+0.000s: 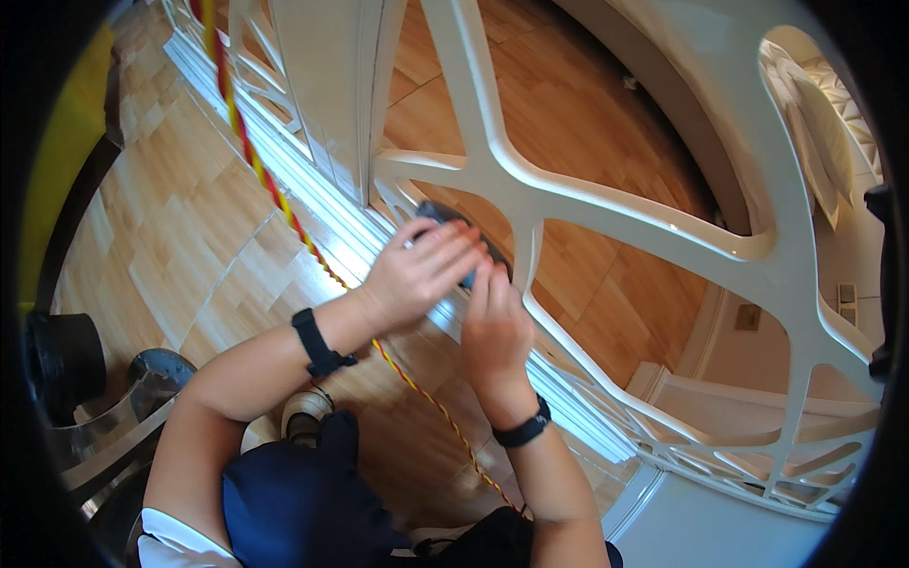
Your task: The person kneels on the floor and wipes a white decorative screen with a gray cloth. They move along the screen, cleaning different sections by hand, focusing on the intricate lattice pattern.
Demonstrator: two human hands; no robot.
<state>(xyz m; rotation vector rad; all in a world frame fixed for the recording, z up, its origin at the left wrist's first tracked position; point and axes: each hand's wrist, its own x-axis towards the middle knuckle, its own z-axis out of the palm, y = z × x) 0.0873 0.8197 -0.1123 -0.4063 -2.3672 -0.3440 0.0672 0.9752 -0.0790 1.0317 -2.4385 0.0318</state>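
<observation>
A dark grey, folded cloth-like piece (437, 212) is at the white lattice panel (530, 194), by a lower-left opening. My left hand (426, 265) lies over it with the fingers closed along it. Close beside it, my right hand (497, 327) has its fingers pressed together on the lower right end of the same piece. The fingers cover much of it, and slight blur hides its exact kind. Each wrist wears a black band.
A red and yellow twisted cord (254, 156) hangs diagonally past my left forearm. Wood-patterned floor (170, 218) extends at left and behind the panel. A white ridged sill (312, 213) runs under the panel. A black cylindrical object (71, 369) and pale cushions (805, 123) stand at the sides.
</observation>
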